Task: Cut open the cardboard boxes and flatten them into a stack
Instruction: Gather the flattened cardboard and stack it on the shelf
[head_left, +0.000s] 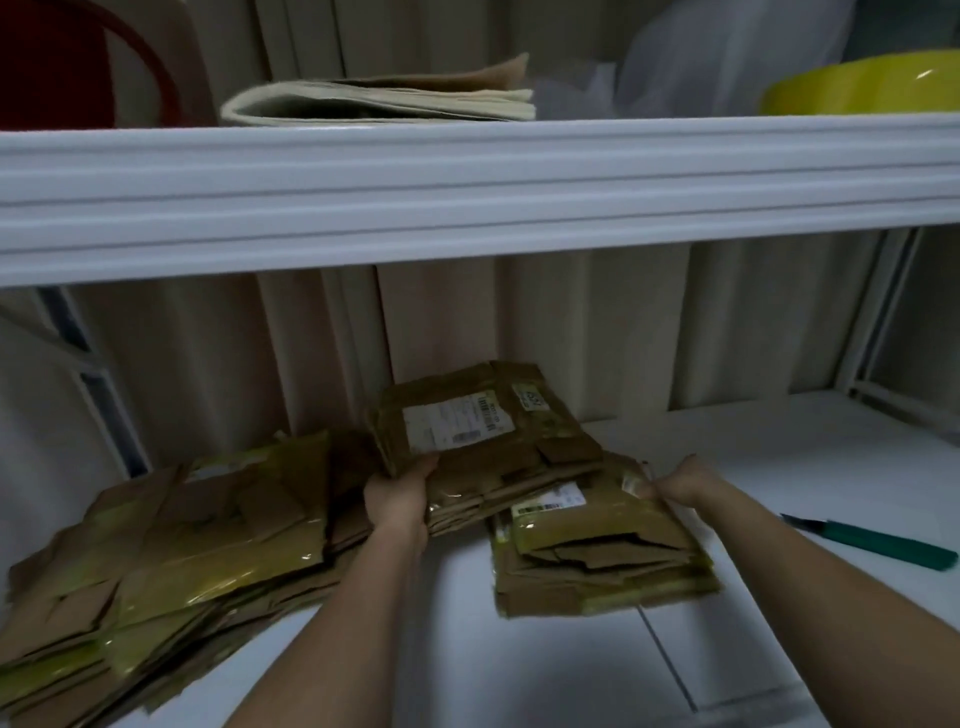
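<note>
A bundle of flattened brown cardboard boxes (483, 436) with a white shipping label is tilted up in the middle of the white shelf. My left hand (397, 501) grips its left edge. My right hand (675, 486) pinches the right edge of the cardboard. Below the bundle lies a smaller stack of flattened boxes (597, 566) with yellow tape. A large, loose stack of flattened boxes (171, 561) spreads over the left of the shelf. A green-handled cutter (878, 541) lies on the shelf at the right, apart from both hands.
The white shelf surface (753, 649) runs to the right and toward me. A white upper shelf board (467, 197) hangs overhead, carrying folded paper (384, 98), a yellow bowl (862, 85) and a red object (62, 62). Beige panels form the back wall.
</note>
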